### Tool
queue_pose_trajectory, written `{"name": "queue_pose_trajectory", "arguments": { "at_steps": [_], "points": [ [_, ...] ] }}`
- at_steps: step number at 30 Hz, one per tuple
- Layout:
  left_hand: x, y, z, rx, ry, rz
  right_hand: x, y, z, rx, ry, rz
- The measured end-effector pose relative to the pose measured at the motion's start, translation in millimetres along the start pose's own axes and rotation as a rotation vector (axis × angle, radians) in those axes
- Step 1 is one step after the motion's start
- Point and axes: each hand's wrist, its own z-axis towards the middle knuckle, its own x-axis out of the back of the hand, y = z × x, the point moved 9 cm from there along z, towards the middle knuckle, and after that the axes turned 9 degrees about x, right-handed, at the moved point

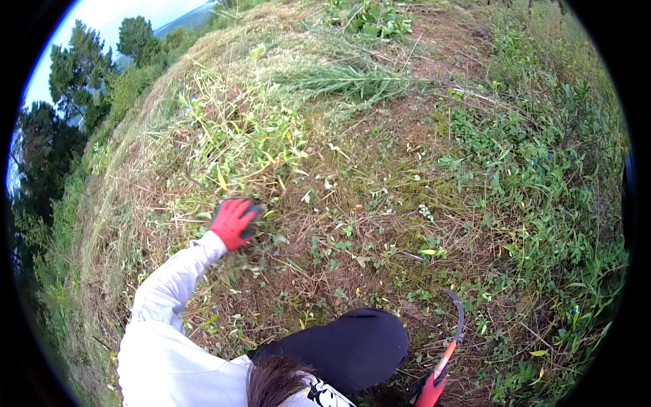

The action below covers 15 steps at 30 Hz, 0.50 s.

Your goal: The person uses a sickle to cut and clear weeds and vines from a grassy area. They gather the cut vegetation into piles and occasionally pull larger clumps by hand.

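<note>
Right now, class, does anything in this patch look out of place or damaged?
Nothing stands out. Cut weeds lie loose by the left hand, which wears a red glove, and a cut grass bundle lies beyond. The right hand holds a sickle low over the ground.

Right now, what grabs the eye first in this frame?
The red-gloved left hand at centre left, pressed into a clump of cut green weeds on the slope. Then the sickle at lower right: curved dark blade, red handle, gripped by the right hand at the bottom edge.
</note>
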Motion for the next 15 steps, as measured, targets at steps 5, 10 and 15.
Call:
{"name": "queue_pose_trajectory", "arguments": {
  "at_steps": [5,10,15],
  "points": [
    [-50.2,79.5,37.1,-0.371,-0.165,-0.004,-31.4,-95.8,6.4,0.049,0.048,0.257],
    [-143.1,-64.7,80.8,-0.159,-0.265,-0.006,15.4,-129.8,-10.3,-0.081,0.192,0.38],
    [-86.4,-55.9,196.3,-0.059,0.016,0.066,84.3,-151.0,-56.1,-0.125,0.391,0.319]
  ]
}}
